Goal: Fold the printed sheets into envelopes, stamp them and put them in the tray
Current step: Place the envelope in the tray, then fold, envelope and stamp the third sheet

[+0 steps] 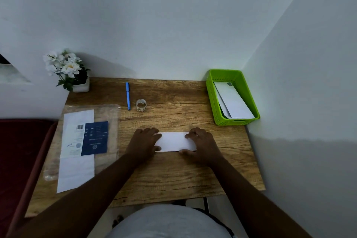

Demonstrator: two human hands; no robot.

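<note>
A folded white sheet (173,141) lies flat on the wooden table (173,176), a narrow strip running left to right. My left hand (144,144) holds its left end, fingers on top and thumb at the near edge. My right hand (202,144) holds the right end the same way, fingers bent over the far edge. A green plastic tray (211,98) stands at the back right corner with folded white envelopes (231,102) inside. At the left lies a stack of printed sheets (77,150) on a clear plastic sleeve, with a dark blue printed leaflet (95,138) on top.
A blue pen (127,95) and a small roll of tape (141,104) lie at the back middle of the table. A white pot of white flowers (67,69) stands at the back left corner. Walls close in behind and to the right. A dark red seat (19,150) borders the left.
</note>
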